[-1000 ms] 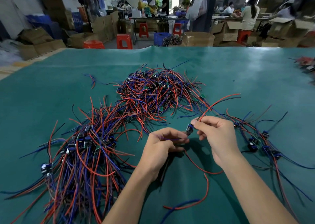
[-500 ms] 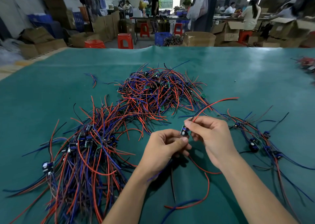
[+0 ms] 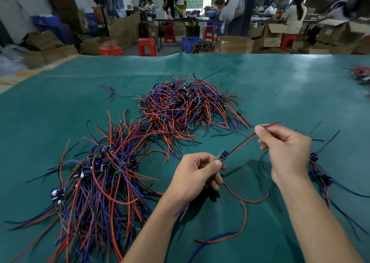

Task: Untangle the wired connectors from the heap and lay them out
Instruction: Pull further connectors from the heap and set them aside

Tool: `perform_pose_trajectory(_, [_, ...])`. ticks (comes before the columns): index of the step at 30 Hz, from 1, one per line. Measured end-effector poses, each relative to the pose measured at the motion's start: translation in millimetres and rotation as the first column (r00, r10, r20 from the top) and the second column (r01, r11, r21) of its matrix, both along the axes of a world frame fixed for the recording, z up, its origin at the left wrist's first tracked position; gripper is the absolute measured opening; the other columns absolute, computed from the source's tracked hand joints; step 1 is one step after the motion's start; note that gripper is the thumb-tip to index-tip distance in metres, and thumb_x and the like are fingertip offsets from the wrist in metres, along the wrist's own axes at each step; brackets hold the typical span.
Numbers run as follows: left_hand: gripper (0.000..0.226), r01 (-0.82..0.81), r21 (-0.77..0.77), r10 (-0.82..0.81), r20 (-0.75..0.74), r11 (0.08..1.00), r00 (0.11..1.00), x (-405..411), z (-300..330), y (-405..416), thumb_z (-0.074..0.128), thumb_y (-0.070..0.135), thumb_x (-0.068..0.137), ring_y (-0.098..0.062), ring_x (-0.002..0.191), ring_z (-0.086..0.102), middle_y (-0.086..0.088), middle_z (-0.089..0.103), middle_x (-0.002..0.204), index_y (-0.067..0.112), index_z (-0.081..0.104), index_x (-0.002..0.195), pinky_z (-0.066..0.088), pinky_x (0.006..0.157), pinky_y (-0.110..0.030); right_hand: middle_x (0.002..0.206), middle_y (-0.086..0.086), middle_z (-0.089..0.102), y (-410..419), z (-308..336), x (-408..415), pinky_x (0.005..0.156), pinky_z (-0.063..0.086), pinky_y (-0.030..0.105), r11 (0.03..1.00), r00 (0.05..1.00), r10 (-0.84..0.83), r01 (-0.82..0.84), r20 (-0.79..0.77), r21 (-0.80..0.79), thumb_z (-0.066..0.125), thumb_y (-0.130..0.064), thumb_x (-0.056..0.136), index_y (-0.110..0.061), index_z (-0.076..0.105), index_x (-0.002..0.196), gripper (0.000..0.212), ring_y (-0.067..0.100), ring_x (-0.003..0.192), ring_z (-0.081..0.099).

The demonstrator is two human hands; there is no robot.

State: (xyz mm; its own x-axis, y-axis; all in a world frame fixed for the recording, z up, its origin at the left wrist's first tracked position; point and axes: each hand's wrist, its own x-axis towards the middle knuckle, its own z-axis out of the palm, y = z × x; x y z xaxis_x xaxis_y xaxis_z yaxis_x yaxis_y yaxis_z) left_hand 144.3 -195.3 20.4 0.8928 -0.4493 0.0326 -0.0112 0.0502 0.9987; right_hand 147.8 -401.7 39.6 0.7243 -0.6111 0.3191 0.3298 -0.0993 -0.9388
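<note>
While pinching: hands point(image 3: 240, 162) on connector point(image 3: 222, 155).

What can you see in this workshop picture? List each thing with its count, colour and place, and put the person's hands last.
Held wired connector: one, small blue-and-white module with red and black leads, between the hands.
Far heap: one tangle, red, blue and black wires, table centre.
Near heap: one, same colours, front left.
Laid-out connectors: a few, right of the right hand.
Loose wires: red and blue, front centre.
Table cover: one, teal.
Stools: several, red, behind the table.
Crate: one, blue, background.
Cardboard boxes: many, brown, background.
Left hand: pinches the module.
Right hand: pinches the red lead.
</note>
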Motion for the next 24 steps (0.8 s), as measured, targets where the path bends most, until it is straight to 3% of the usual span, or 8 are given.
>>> perform_pose_trajectory(6, [0.020,-0.113,-0.014,0.113,0.018,0.993,0.993,2.7,-2.3,0.6,0.054,0.010,0.101,-0.011,0.049,0.060,-0.002,0.068,0.062,0.006,0.067,0.086,0.039,0.050,-0.017,0.068,0.000,0.067,-22.6,3.3,-1.2,0.052,0.047,0.022,0.902,0.953,-0.301,0.274,0.030,0.334,0.071,-0.006,0.092,-0.017,0.070,0.079,0.017,0.006,0.053,0.059])
perform_pose_trajectory(8, [0.020,-0.175,-0.040,0.176,0.019,0.984,0.984,4.6,-2.9,0.4,0.051,0.009,0.102,-0.011,0.053,0.063,-0.002,0.069,0.065,0.006,0.065,0.089,0.040,0.051,-0.018,0.071,0.005,0.066,-25.8,3.3,-1.7,0.050,0.045,0.022,0.897,0.949,-0.312,0.312,-0.052,0.313,0.069,-0.010,0.094,-0.018,0.067,0.079,0.017,0.006,0.050,0.058])
perform_pose_trajectory(10, [0.019,-0.190,-0.068,0.192,0.010,0.979,0.981,5.4,-3.5,-0.6,0.049,0.010,0.103,-0.012,0.056,0.066,-0.002,0.070,0.067,0.005,0.065,0.093,0.042,0.052,-0.017,0.066,0.003,0.068,-11.1,0.1,-0.1,0.045,0.043,0.020,0.965,0.973,-0.165,0.193,-0.164,0.175,0.069,-0.014,0.094,-0.015,0.069,0.079,0.015,0.005,0.047,0.057])
perform_pose_trajectory(12, [0.018,-0.178,-0.086,0.178,-0.003,0.980,0.984,5.0,-3.7,-1.8,0.049,0.009,0.103,-0.012,0.058,0.067,-0.002,0.071,0.069,0.004,0.065,0.096,0.043,0.052,-0.016,0.066,0.001,0.072,16.9,-2.6,-0.2,0.044,0.044,0.019,0.993,0.959,0.117,-0.105,-0.256,0.062,0.071,-0.019,0.094,-0.013,0.073,0.080,0.016,0.007,0.051,0.059])
perform_pose_trajectory(14, [0.019,-0.143,-0.083,0.143,-0.001,0.986,0.990,4.6,-3.0,-1.4,0.051,0.009,0.103,-0.013,0.058,0.068,-0.003,0.072,0.069,0.006,0.066,0.092,0.043,0.052,-0.016,0.074,0.002,0.075,42.5,-6.6,-3.3,0.048,0.047,0.021,0.920,0.881,0.370,-0.391,-0.296,-0.015,0.074,-0.025,0.092,-0.014,0.077,0.081,0.016,0.009,0.062,0.063])
perform_pose_trajectory(16, [0.022,-0.084,-0.045,0.085,0.005,0.995,0.996,3.8,-2.3,-0.9,0.053,0.012,0.102,-0.013,0.054,0.066,-0.005,0.072,0.068,0.008,0.066,0.085,0.041,0.049,-0.017,0.076,0.004,0.075,55.4,-11.0,-6.1,0.052,0.047,0.020,0.863,0.841,0.463,-0.500,-0.279,-0.076,0.078,-0.021,0.089,-0.016,0.078,0.084,0.006,0.008,0.066,0.064])
perform_pose_trajectory(19, [0.023,-0.015,-0.004,0.015,-0.039,1.000,0.999,2.4,-2.8,-1.5,0.054,0.014,0.102,-0.012,0.043,0.059,-0.005,0.068,0.060,-0.003,0.065,0.090,0.038,0.043,-0.018,0.077,0.004,0.076,49.5,-10.5,-4.9,0.051,0.047,0.018,0.898,0.890,0.400,-0.428,-0.218,-0.099,0.080,-0.013,0.085,-0.018,0.080,0.083,0.006,0.006,0.064,0.062])
perform_pose_trajectory(24, [0.021,0.044,0.050,-0.043,-0.021,0.998,0.999,0.0,-0.5,-3.5,0.055,0.011,0.100,-0.011,0.038,0.051,-0.006,0.064,0.054,0.007,0.069,0.085,0.039,0.042,-0.017,0.069,-0.007,0.073,26.9,8.0,-5.0,0.049,0.045,0.019,0.992,0.991,0.128,-0.127,-0.046,0.020,0.078,-0.008,0.087,-0.019,0.077,0.075,0.016,0.008,0.062,0.058])
